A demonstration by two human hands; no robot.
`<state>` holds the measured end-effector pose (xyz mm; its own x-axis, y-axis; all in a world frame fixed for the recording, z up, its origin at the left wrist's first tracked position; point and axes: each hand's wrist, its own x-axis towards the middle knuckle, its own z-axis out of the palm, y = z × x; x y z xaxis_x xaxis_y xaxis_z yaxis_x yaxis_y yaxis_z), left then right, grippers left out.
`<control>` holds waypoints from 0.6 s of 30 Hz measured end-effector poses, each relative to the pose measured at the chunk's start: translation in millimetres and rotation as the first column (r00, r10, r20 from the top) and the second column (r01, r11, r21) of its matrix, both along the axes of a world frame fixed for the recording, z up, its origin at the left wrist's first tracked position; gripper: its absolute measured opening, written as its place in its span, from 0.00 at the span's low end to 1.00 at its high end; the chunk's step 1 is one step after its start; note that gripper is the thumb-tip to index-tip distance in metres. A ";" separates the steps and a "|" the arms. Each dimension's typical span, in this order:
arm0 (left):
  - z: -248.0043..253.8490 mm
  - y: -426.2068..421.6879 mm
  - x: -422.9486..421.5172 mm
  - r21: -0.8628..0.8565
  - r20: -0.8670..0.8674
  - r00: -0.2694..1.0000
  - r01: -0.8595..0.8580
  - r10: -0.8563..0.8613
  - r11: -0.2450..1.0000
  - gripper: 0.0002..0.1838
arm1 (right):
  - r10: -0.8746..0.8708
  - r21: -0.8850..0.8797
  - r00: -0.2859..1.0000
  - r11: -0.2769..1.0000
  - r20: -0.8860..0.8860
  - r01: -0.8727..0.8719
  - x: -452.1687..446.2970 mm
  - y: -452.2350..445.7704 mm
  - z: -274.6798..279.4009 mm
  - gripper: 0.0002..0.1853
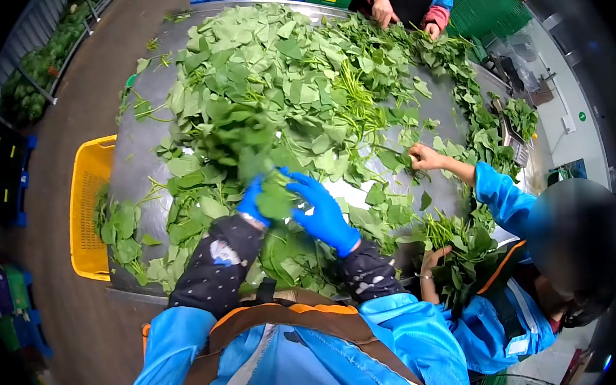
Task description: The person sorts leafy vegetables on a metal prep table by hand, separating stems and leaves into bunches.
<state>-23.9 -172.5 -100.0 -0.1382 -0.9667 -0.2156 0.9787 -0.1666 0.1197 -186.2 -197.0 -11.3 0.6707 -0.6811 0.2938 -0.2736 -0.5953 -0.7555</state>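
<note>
My left hand (253,201), in a blue glove, is closed around a bunch of leafy greens (240,136), which is smeared by motion; leaves hide part of its fingers. To its right is my right hand (322,213), also blue-gloved, with thumb and fingers apart beside a broad leaf (275,196) between the two hands. Beyond them a large heap of green leaves (254,59) with pale stems (355,102) covers much of the metal table (135,152). More leafy stems lie below my hands, close to my apron.
A yellow crate (85,210) stands at the table's left edge. At right, a co-worker's hand (427,157) reaches over the table, the other at a bunch of greens. Another person's hands (383,11) work at the far side. A scale (514,140) sits at the right edge.
</note>
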 end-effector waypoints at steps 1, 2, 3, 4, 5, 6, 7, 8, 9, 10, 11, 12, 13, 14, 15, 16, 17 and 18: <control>3.8 10.1 1.0 -0.033 0.155 0.981 -0.116 0.120 0.993 0.18 | -0.020 0.107 0.999 0.994 0.048 0.014 -10.1 -3.1 4.2 0.18; -11.6 22.8 13.6 -0.041 0.117 0.980 -0.155 0.158 0.987 0.18 | -0.094 0.205 0.995 0.975 0.045 0.083 -22.2 -11.5 8.9 0.16; -26.6 33.5 25.0 -0.042 0.081 0.977 -0.193 0.196 0.980 0.17 | -0.168 0.304 0.985 0.941 0.037 0.149 -33.4 -21.6 12.5 0.14; 7.8 44.3 28.4 0.001 -0.017 0.986 -0.163 0.163 0.987 0.17 | -0.244 0.316 0.967 0.925 0.067 0.212 -41.6 -31.9 14.7 0.13; 32.7 55.0 28.7 0.096 0.108 0.972 -0.218 0.208 0.971 0.15 | -0.312 0.331 0.945 0.906 0.096 0.265 -45.3 -38.3 14.9 0.12; 35.1 61.3 34.4 0.124 0.136 0.977 -0.183 0.166 0.975 0.16 | -0.325 0.359 0.940 0.894 0.103 0.270 -43.0 -38.7 21.2 0.12; 37.2 67.7 40.5 0.151 0.163 0.978 -0.154 0.129 0.977 0.16 | -0.333 0.385 0.936 0.883 0.111 0.269 -36.9 -36.8 31.4 0.13; 50.2 73.9 41.4 0.189 0.229 0.967 -0.159 0.114 0.969 0.17 | -0.295 0.431 0.942 0.879 0.159 0.202 -25.1 -30.4 36.9 0.13; 65.6 79.9 38.4 0.226 0.293 0.952 -0.163 0.093 0.960 0.18 | -0.208 0.462 0.972 0.876 0.107 0.137 -14.1 -18.5 43.8 0.15; 73.5 87.1 36.5 0.262 0.353 0.933 -0.167 0.067 0.950 0.19 | -0.110 0.432 0.988 0.900 0.108 0.053 -2.6 -3.7 44.8 0.18; 70.3 100.8 36.4 0.225 0.366 0.931 -0.107 0.018 0.969 0.21 | -0.014 0.403 0.994 0.915 0.104 -0.029 8.2 12.6 44.5 0.20; 68.2 115.3 37.5 0.137 0.589 0.808 -0.136 0.030 0.981 0.19 | 0.041 0.499 0.994 0.862 0.098 -0.085 17.1 30.6 45.2 0.24; 66.8 130.0 38.4 0.047 0.772 0.633 -0.141 0.053 0.989 0.18 | 0.097 0.590 0.991 0.796 0.096 -0.135 24.6 48.8 43.9 0.27; 65.9 140.1 38.5 -0.039 0.905 0.417 -0.121 0.086 0.992 0.17 | 0.112 0.714 0.984 0.678 0.135 -0.175 29.1 64.6 20.2 0.31; 66.4 140.9 29.8 -0.005 0.913 0.397 -0.222 0.095 0.975 0.17 | 0.117 0.814 0.977 0.540 0.178 -0.213 31.3 78.5 -14.8 0.35; 67.4 136.0 13.8 0.026 0.921 0.375 -0.321 0.102 0.947 0.17 | 0.091 0.900 0.976 0.377 0.198 -0.218 32.2 89.8 -39.6 0.41; 64.9 135.6 4.5 0.052 0.930 0.352 -0.419 0.110 0.907 0.16 | 0.092 0.937 0.987 0.314 0.128 -0.151 33.5 97.9 -46.7 0.41; -3.4 137.6 1.2 0.026 0.952 0.285 -0.449 0.116 0.893 0.18 | 0.096 0.964 0.994 0.254 0.057 -0.080 34.4 104.0 -50.7 0.41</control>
<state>-22.7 -34.9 -103.4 0.5772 -0.7857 -0.2226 0.2521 -0.0878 0.9637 -151.8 -93.0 -62.0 0.7436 -0.3913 -0.5421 -0.2836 0.5497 -0.7857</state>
